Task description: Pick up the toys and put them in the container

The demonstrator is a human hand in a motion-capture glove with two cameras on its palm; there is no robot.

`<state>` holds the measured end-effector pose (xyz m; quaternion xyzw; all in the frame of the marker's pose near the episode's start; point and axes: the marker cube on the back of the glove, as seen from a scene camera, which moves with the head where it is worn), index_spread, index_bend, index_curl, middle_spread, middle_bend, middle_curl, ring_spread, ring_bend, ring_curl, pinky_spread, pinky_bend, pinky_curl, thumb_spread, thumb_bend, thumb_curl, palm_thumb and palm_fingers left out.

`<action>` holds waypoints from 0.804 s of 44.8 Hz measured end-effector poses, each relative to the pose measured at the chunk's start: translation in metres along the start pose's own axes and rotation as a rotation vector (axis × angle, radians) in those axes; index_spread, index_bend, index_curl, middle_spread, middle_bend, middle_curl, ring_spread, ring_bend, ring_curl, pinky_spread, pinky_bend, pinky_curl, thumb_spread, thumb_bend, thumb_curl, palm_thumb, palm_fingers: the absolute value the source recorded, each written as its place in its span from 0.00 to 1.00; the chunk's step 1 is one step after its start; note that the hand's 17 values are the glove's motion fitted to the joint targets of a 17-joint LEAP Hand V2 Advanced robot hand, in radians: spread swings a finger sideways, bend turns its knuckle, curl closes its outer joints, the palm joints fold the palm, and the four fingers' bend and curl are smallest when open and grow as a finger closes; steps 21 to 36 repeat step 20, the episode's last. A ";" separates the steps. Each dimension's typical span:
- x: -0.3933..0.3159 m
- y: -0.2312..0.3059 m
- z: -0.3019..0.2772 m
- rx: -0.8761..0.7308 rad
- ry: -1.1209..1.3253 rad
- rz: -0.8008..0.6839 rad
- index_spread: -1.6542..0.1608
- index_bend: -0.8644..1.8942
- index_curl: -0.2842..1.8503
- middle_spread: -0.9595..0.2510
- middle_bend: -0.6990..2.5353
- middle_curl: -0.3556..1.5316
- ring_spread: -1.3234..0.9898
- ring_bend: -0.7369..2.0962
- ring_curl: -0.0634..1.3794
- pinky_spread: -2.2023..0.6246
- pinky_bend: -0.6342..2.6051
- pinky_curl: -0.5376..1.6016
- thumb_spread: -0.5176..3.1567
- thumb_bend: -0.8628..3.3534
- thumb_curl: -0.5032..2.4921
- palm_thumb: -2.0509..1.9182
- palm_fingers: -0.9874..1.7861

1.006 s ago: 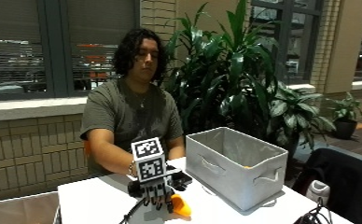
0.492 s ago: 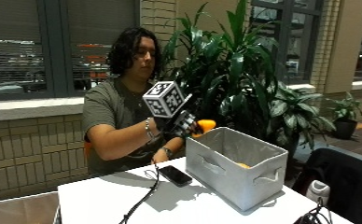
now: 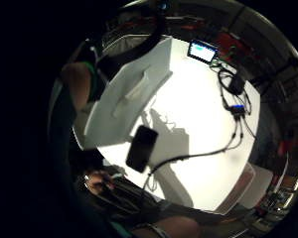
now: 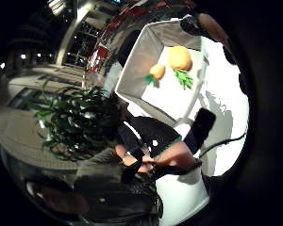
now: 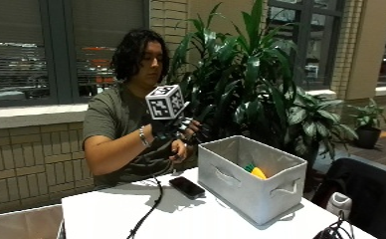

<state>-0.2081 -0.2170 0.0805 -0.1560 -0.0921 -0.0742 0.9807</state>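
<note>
**Toys in bin, hand raised above table**

Surface: white table (image 5: 199, 219), indoors beside a brick wall, dark windows and large leafy plants (image 5: 252, 84). No brand or writing can be read. Grey fabric container (image 5: 246, 179) stands on the table; a black phone (image 5: 187, 186) lies just beside it. Toys: an orange round toy (image 4: 179, 57) and a smaller orange toy (image 4: 156, 71), both with green leaves, lie inside the container. Right hand (image 5: 183, 130): lifted at chest height beside the container, fingers spread and relaxed, holding nothing.
</note>
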 end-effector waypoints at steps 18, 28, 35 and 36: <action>0.075 0.142 0.001 0.037 0.223 0.128 0.72 0.48 0.32 0.64 0.30 0.56 0.43 0.51 0.45 0.73 0.53 0.49 0.44 0.20 0.25 0.51 0.31; 0.078 0.148 0.001 0.041 0.220 0.138 0.72 0.47 0.31 0.65 0.30 0.55 0.44 0.50 0.44 0.73 0.52 0.48 0.44 0.20 0.25 0.51 0.32; 0.078 0.148 0.001 0.041 0.220 0.138 0.72 0.47 0.31 0.65 0.30 0.55 0.44 0.50 0.44 0.73 0.52 0.48 0.44 0.20 0.25 0.51 0.32; 0.078 0.148 0.001 0.041 0.220 0.138 0.72 0.47 0.31 0.65 0.30 0.55 0.44 0.50 0.44 0.73 0.52 0.48 0.44 0.20 0.25 0.51 0.32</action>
